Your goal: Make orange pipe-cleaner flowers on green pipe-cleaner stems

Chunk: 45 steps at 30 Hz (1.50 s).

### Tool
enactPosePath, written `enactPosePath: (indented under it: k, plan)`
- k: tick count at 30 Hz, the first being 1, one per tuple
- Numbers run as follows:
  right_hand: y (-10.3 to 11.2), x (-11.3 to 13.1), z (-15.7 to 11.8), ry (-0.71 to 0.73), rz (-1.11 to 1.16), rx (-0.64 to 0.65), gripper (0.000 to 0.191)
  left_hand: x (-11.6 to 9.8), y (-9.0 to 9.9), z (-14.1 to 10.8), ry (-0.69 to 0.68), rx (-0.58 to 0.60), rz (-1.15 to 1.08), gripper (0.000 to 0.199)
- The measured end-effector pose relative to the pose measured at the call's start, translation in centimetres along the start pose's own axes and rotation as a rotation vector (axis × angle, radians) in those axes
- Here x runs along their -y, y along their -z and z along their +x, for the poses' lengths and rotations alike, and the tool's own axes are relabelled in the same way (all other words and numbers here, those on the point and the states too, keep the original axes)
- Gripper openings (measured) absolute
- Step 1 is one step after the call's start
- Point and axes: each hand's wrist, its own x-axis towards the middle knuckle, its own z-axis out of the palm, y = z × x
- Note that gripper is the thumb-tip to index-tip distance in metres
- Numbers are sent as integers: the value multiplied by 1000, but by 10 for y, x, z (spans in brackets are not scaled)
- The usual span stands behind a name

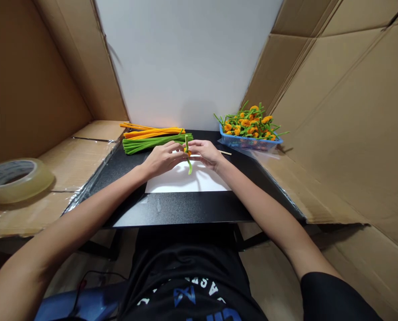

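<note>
As I read the feed from here, left hand and right hand have fingers closed on one green chenille stem above a white paper sheet. Completed: pipe-cleaner flowers, heaped in a blue plastic basket. Remaining: stacked green pipe cleaners, orange pipe cleaners.

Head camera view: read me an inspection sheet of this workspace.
Surface: black table with white paper on it.
Job's things: green pipe cleaner with orange at its middle; loose green pipe cleaners; orange pipe cleaners; blue basket of pipe-cleaner flowers.
Clutter: clear tape roll; wooden stick.
Hands: left hand and right hand both grip the green pipe cleaner.
Cables: thin dark cable, lower left.
Surroundings: cardboard panels; white wall.
</note>
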Motion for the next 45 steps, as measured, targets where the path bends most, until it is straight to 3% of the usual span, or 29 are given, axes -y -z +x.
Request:
enactPosePath:
  k: [4,7,11,16,25,32,40,45]
  plan:
    - [-3,-4,3,52,27,8,9,-2,0,1,73,-11,-25,18]
    - [-5,-6,5,126,67,43,6,-6,-1,3,216,-73,-113,17]
    - [-6,-8,5,205,97,130,18,-10,-2,5,392,-152,-260,17]
    - [-8,-11,5,287,49,125,18,-13,-3,6,525,-208,-341,25]
    - [-10,-15,7,310,0,98,21,-13,-4,6,565,-213,-375,34]
    - [-7,-12,5,287,71,175,30,-9,-5,7,585,-244,-380,32]
    - [-3,-15,5,229,140,89,35,-9,-3,7,554,-224,-421,30]
    - [-6,-18,7,259,101,68,40,-14,-2,8,606,-217,-366,27]
